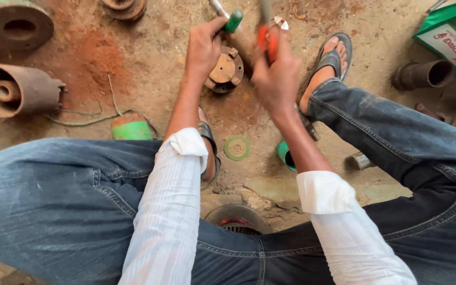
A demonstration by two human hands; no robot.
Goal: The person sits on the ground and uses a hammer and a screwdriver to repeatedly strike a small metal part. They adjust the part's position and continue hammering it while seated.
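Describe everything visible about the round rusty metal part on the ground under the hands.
The round rusty metal part is a brown, corroded disc lying flat on the dirt floor, with small raised blocks spaced around its rim. The left hand, holding a green-handled tool, covers its upper left edge. The right hand, gripping an orange-handled tool, hangs just beside it.
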